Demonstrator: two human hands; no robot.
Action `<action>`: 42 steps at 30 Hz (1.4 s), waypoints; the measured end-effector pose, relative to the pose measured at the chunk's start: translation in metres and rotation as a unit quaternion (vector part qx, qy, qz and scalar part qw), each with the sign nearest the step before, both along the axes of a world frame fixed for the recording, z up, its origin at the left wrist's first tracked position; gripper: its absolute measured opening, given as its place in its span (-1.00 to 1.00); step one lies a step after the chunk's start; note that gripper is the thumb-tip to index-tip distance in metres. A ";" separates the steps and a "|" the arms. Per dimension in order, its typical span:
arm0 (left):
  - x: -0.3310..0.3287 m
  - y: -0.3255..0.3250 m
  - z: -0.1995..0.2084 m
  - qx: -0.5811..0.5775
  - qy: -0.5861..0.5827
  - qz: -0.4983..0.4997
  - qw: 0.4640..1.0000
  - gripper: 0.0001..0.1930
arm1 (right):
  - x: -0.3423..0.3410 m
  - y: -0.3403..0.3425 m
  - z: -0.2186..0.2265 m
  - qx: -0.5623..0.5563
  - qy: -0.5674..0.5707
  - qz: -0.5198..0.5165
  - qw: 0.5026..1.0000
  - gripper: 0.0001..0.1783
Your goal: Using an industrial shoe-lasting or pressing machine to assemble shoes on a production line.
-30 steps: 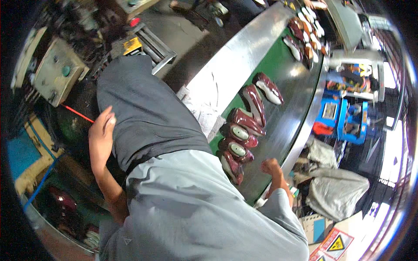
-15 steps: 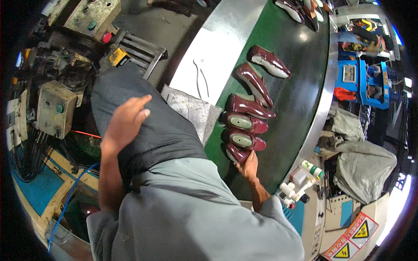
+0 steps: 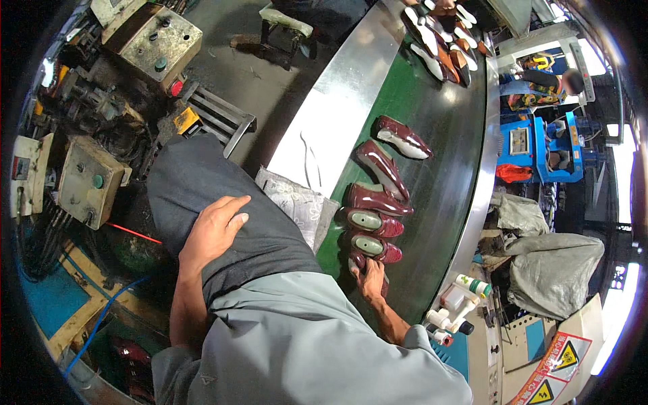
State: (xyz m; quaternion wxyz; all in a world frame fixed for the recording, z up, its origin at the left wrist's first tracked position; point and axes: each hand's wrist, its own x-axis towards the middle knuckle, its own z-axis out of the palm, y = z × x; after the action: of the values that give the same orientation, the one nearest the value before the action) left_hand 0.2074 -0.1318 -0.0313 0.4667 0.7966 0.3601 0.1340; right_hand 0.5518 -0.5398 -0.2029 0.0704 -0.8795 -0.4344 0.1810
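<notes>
A row of glossy burgundy shoes lies on the green conveyor belt to my right. My right hand (image 3: 369,278) is closed on the nearest burgundy shoe (image 3: 356,260), which it largely covers. Just beyond stand two more burgundy shoes (image 3: 390,252) with pale green lasts showing in their openings, side by side. Farther along, another burgundy shoe (image 3: 378,200) rests on its side, then a tilted one (image 3: 383,169) and one with a white sole (image 3: 405,138). Over my dark-trousered thigh hovers my left hand (image 3: 214,231), fingers stretched out and holding nothing.
A grey patterned cloth (image 3: 297,206) lies on the metal ledge (image 3: 337,101) beside the belt. Several brown and white shoes (image 3: 439,47) are clustered at the far end. Bottles (image 3: 466,297) stand at the right edge. Left are machine control boxes (image 3: 88,179); a person (image 3: 550,88) is far right.
My right hand has come over the nearest shoe and wrapped round it. My left hand has shifted slightly right and lower. The view has tilted, showing more of the far shoes.
</notes>
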 end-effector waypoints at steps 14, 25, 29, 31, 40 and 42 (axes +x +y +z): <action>0.007 0.015 -0.031 -0.027 -0.025 -0.026 0.999 -0.57 | 0.119 0.156 0.036 0.147 0.028 -0.098 0.984 -0.41; 0.033 0.055 -0.024 -0.222 -0.415 0.207 0.858 -0.30 | -0.041 0.322 0.187 0.393 0.639 -0.195 0.632 -0.65; -0.022 0.072 -0.001 0.000 -0.297 0.323 0.899 -0.47 | -0.082 0.326 0.150 0.175 0.661 -0.043 0.729 -0.15; -0.042 0.068 0.002 0.105 -0.218 0.367 0.898 -0.55 | -0.114 0.347 0.156 0.048 0.557 0.069 0.826 -0.10; -0.104 0.042 0.047 0.267 -0.063 0.316 0.908 -0.53 | -0.186 0.426 0.165 -0.003 0.568 0.353 0.743 0.04; -0.107 0.041 0.067 0.284 -0.049 0.296 0.911 -0.51 | -0.193 0.437 0.168 0.038 0.509 0.387 0.768 0.10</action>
State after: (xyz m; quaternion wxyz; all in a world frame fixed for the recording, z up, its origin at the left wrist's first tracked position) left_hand 0.1003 -0.0913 0.0353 0.1763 0.7451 0.5027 0.4012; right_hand 0.3587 -0.1027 -0.0350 0.2389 -0.4124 -0.6447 0.5976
